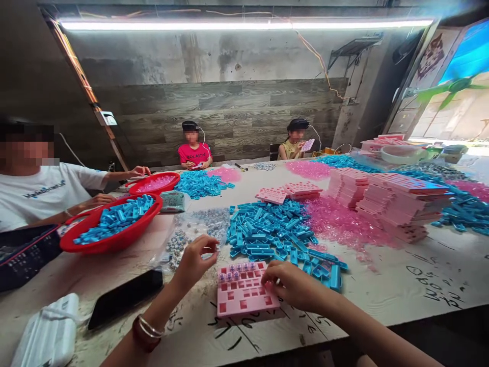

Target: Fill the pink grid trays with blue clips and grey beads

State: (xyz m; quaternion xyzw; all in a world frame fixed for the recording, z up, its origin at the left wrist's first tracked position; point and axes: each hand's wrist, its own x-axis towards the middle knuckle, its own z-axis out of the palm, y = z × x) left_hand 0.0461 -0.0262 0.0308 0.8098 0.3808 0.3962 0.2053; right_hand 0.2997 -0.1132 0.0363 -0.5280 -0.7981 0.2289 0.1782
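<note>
A pink tray [244,305] with rows of square and oblong holes lies flat on the table in front of me. Several small clear pieces with blue-purple marks [239,267] sit in its holes at the upper left. My left hand [196,260] is raised just left of the tray, thumb and forefinger curled towards each other; anything between the tips is too small to make out. At the tray's right edge, my right hand [288,283] has its fingers bent over the holes and gripping that side. Its fingertips are partly hidden.
Beyond the tray lie heaps of blue plastic pieces [267,229] and pink clear pieces [340,219]. Pink trays stand in stacks [401,204] at right. A bag of small beads [178,244], a phone [126,295], a white case [49,326] and red baskets [110,244] are left. Three people sit around.
</note>
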